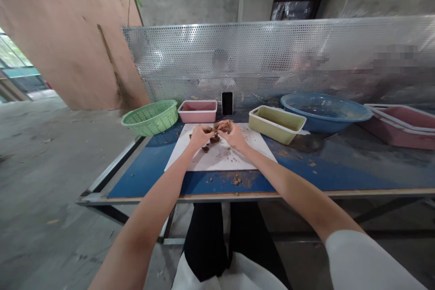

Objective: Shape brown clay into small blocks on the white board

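Note:
Over a white board [176, 157], my left hand [200, 136] and my right hand [233, 134] meet with the fingertips pinched together. Between them is a small brown, earthy-looking lump [215, 126], partly hidden by the fingers; its exact kind I cannot make out. Just below the fingers a darker brown lump [215, 139] rests on the board. A smaller brown piece [205, 149] lies nearer to me, beside my left hand. Brown crumbs are scattered over the board around both hands.
A green basket [151, 118] and a pink bin [197, 113] stand at the back left, a phone [227, 103] upright beside them. To the right are a yellow-green bin [272, 129], a blue basin [322, 118] and pink bins [401, 133]. Perforated metal sheeting [190, 59] runs behind.

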Available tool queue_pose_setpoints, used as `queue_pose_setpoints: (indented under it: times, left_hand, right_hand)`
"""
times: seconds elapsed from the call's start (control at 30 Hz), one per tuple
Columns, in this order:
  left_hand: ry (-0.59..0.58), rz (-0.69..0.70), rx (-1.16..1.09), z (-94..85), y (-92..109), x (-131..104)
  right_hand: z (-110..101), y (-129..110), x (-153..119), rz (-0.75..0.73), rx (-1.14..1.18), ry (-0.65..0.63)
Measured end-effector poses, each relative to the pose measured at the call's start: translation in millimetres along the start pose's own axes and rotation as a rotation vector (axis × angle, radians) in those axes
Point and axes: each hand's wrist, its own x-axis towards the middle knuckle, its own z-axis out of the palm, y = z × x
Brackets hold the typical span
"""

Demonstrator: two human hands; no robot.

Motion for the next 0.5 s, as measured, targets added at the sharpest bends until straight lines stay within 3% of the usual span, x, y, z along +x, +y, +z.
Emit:
queue_pose_setpoints:
  times: [0.5]
  left_hand:
    - [0.041,-0.019,-0.059,0.8,-4.8,2.0]
  right_hand:
    - [-1.3,-1.4,3.2,0.023,0.103,0.038]
